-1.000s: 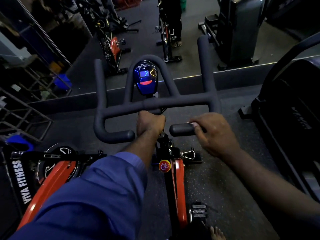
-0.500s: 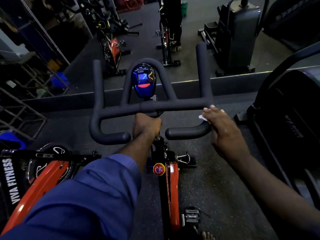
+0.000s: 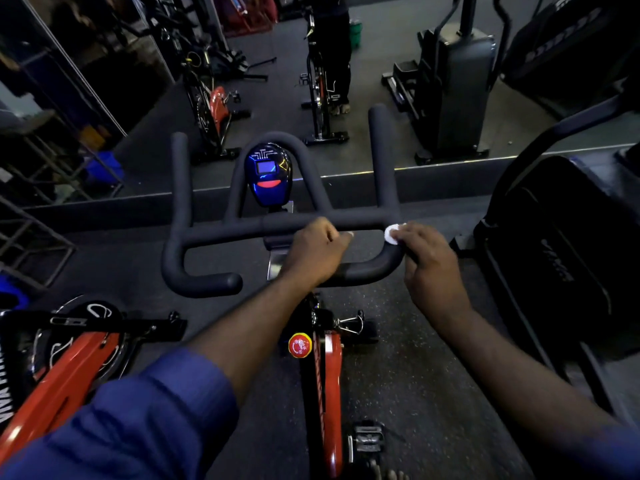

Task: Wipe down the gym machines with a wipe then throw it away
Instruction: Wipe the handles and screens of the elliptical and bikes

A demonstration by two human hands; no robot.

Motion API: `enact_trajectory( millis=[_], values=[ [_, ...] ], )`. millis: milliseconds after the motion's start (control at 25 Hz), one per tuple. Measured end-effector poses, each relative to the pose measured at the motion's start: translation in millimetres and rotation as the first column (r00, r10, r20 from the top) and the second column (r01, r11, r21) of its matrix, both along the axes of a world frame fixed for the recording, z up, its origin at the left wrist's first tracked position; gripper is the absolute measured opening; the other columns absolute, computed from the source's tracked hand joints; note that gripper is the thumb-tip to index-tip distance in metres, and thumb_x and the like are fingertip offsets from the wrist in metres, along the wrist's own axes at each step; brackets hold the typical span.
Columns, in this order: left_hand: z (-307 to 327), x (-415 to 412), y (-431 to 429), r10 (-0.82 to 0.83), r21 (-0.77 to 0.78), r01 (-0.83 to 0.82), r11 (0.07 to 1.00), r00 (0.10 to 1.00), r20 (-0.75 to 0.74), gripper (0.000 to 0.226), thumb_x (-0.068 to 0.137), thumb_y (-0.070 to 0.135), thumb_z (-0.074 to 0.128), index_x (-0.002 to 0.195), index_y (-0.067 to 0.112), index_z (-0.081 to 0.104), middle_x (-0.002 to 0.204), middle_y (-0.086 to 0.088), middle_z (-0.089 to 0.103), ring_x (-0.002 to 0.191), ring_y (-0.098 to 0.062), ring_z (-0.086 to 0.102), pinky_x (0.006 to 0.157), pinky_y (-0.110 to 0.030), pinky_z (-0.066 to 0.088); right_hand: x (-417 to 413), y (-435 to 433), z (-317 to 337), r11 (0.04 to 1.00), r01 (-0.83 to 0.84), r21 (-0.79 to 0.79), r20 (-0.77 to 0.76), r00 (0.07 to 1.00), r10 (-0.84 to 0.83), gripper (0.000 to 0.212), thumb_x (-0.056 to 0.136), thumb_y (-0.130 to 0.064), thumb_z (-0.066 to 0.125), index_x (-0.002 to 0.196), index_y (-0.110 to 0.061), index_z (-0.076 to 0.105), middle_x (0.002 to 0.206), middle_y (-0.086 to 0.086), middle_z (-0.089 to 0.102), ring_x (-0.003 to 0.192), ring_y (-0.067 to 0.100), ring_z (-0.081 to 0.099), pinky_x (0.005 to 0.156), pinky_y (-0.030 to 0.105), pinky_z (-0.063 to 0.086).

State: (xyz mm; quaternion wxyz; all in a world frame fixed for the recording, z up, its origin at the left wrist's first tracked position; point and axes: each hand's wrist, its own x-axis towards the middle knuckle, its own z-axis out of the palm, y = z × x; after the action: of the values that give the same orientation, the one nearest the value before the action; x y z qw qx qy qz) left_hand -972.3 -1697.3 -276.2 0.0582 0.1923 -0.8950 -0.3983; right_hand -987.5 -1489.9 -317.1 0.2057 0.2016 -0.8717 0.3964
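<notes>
R hand [image 3: 429, 268] holds the wipe [image 3: 392, 234]: fingers curled, white wad pinched at the fingertips and pressed on the handlebar [image 3: 221, 233] at its R bend, where the crossbar meets the R upright and the lower grip curls back in. Only a small bit of wipe shows past the fingers.

L hand [image 3: 315, 251] is closed in a fist on the same bar, just L of the R hand, between crossbar and the inward end of the lower R grip; which tube it wraps, can't tell. L forearm bare, blue sleeve [image 3: 138, 420] pushed up near the elbow.

Console [image 3: 266, 174] sits centre behind the crossbar, inside the looped middle bar, blue w/ lit screen and red button. Below the hands: round red/yellow knob [image 3: 300, 345] on the red frame [image 3: 330, 382], pedal [image 3: 367, 438] lower R of it. 2nd red bike [image 3: 69, 362] alongside to the L. Big black machine [image 3: 571, 258] close on the R. Mirror [image 3: 381, 64] ahead shows bikes and other machines. Dark speckled floor [image 3: 415, 375].
</notes>
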Motion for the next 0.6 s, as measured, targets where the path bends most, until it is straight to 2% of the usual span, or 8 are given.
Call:
enact_trajectory(
  millis=[80, 160, 240, 280, 360, 440, 600],
  values=[
    [4.3, -12.4, 8.3, -0.073, 0.062, 0.068, 0.996, 0.993, 0.094, 0.050, 0.092, 0.056, 0.050, 0.075, 0.013, 0.069, 0.078, -0.004, 0.076, 0.084, -0.028, 0.074, 0.087, -0.042, 0.059, 25.5, -12.1, -9.6, 0.999, 0.047, -0.010, 0.041, 0.998, -0.046, 0.047, 0.088, 0.015, 0.066, 0.127, -0.011, 0.070, 0.126, 0.008, 0.066, 0.116, 0.031, 0.061, 0.107, 0.017, 0.038],
    [2.2, -15.9, 12.3, -0.035, 0.068, 0.026, 0.997, 0.991, 0.130, 0.060, 0.088, 0.059, 0.038, 0.070, 0.013, 0.072, 0.072, -0.004, 0.076, 0.085, -0.031, 0.074, 0.089, -0.044, 0.057, 63.5, -21.3, -16.0, 0.996, -0.085, 0.039, -0.014, 0.996, 0.086, 0.054, 0.085, 0.013, 0.065, 0.133, -0.011, 0.068, 0.129, 0.007, 0.064, 0.119, 0.029, 0.060, 0.109, 0.027, 0.045],
    [0.1, -13.1, 10.1, -0.029, 0.063, 0.022, 0.998, 0.993, 0.114, 0.059, 0.087, 0.055, 0.035, 0.068, 0.013, 0.072, 0.069, -0.003, 0.075, 0.085, -0.032, 0.072, 0.090, -0.047, 0.056, 65.0, -22.9, -14.5, 0.958, -0.243, 0.150, -0.117, 0.958, 0.261, 0.044, 0.090, -0.002, 0.058, 0.131, -0.011, 0.069, 0.128, 0.008, 0.065, 0.120, 0.029, 0.060, 0.102, 0.038, 0.052],
    [0.8, -12.2, 9.5, -0.042, 0.060, 0.035, 0.998, 0.993, 0.111, 0.057, 0.088, 0.053, 0.035, 0.069, 0.012, 0.071, 0.072, -0.004, 0.075, 0.086, -0.033, 0.071, 0.090, -0.048, 0.056, 48.1, -22.1, -9.7, 0.961, -0.223, 0.162, -0.126, 0.961, 0.244, 0.041, 0.091, -0.008, 0.054, 0.128, -0.013, 0.071, 0.125, 0.008, 0.065, 0.119, 0.029, 0.060, 0.099, 0.040, 0.054],
    [2.6, -11.8, 11.2, -0.027, 0.103, 0.019, 0.994, 0.996, 0.081, 0.055, 0.089, 0.051, 0.037, 0.069, 0.011, 0.070, 0.069, -0.002, 0.075, 0.080, -0.030, 0.073, 0.087, -0.048, 0.057, 4.6, -17.1, -1.6, 0.995, -0.044, 0.091, -0.079, 0.996, 0.051, 0.034, 0.094, -0.007, 0.058, 0.122, -0.017, 0.074, 0.115, 0.006, 0.064, 0.113, 0.029, 0.058, 0.095, 0.041, 0.052],
    [1.5, -10.8, 12.9, -0.005, 0.174, -0.005, 0.985, 0.999, 0.054, 0.053, 0.088, 0.050, 0.040, 0.065, 0.010, 0.068, 0.064, -0.003, 0.074, 0.071, -0.028, 0.073, 0.085, -0.048, 0.059, -15.6, -9.2, -4.4, 0.999, 0.039, 0.011, -0.033, 0.999, -0.039, 0.026, 0.098, -0.008, 0.065, 0.120, -0.017, 0.074, 0.109, 0.004, 0.062, 0.106, 0.028, 0.058, 0.094, 0.032, 0.047],
    [0.1, -14.3, 10.8, -0.011, 0.185, 0.000, 0.983, 0.998, 0.059, 0.052, 0.084, 0.050, 0.041, 0.063, 0.011, 0.068, 0.066, -0.007, 0.074, 0.069, -0.029, 0.073, 0.085, -0.049, 0.060, 49.9, -35.1, -27.5, 0.966, 0.157, -0.204, 0.057, 0.987, -0.148, 0.024, 0.095, 0.006, 0.063, 0.114, -0.009, 0.065, 0.114, 0.004, 0.056, 0.100, 0.017, 0.054, 0.088, 0.014, 0.039]
  ],
)
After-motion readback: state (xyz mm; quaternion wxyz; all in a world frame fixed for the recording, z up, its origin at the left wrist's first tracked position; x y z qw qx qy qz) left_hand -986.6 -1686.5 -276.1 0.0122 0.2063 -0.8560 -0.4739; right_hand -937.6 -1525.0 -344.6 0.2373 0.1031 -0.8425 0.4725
